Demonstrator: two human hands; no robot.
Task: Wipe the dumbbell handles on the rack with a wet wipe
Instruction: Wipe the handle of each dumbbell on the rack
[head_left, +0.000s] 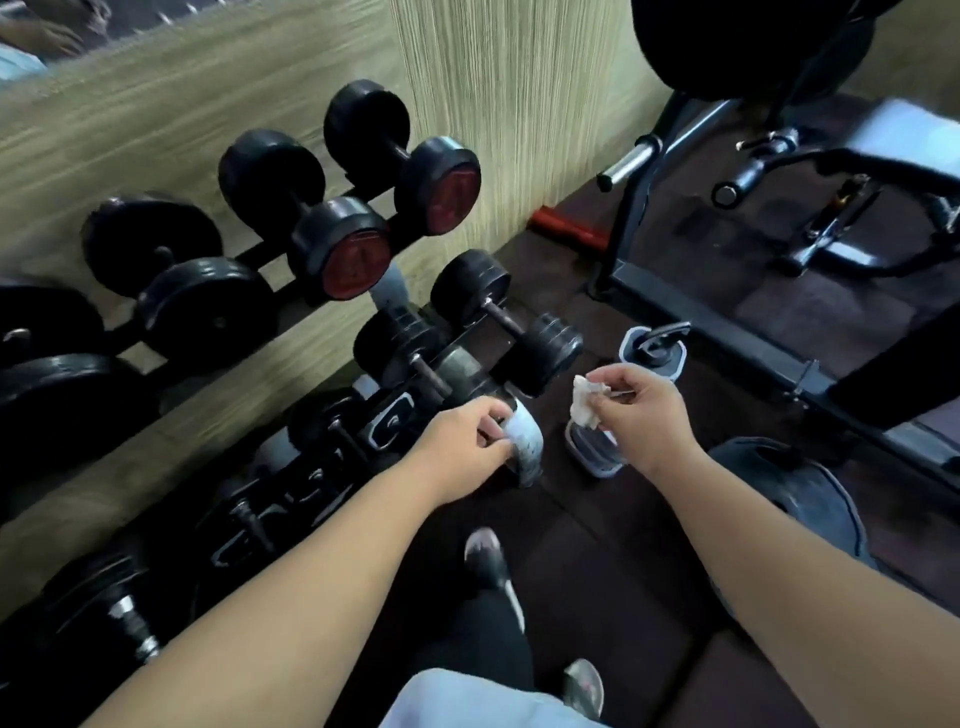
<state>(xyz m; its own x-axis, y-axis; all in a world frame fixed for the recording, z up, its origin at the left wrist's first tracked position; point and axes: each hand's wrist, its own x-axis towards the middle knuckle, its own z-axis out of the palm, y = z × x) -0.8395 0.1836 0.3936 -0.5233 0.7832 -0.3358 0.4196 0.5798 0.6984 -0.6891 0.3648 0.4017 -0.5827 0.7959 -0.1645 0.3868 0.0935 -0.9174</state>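
A two-tier dumbbell rack (291, 280) runs along the wall on the left. Black dumbbells with red end caps (356, 260) sit on the upper tier. Smaller dumbbells with dark bare handles (504, 318) lie on the lower tier. My left hand (467, 447) is curled around a pale grey curved end piece (527, 449) at the near right end of the lower tier. My right hand (636, 410) hovers just right of the rack, pinching a crumpled white wet wipe (584, 402). The wipe touches no dumbbell.
A clear bottle with a grey cap (652, 351) lies on the dark floor under my right hand. A black weight bench frame (779, 332) fills the right side. A dark rounded object (800, 499) sits by my right forearm. My shoes (485, 558) stand below.
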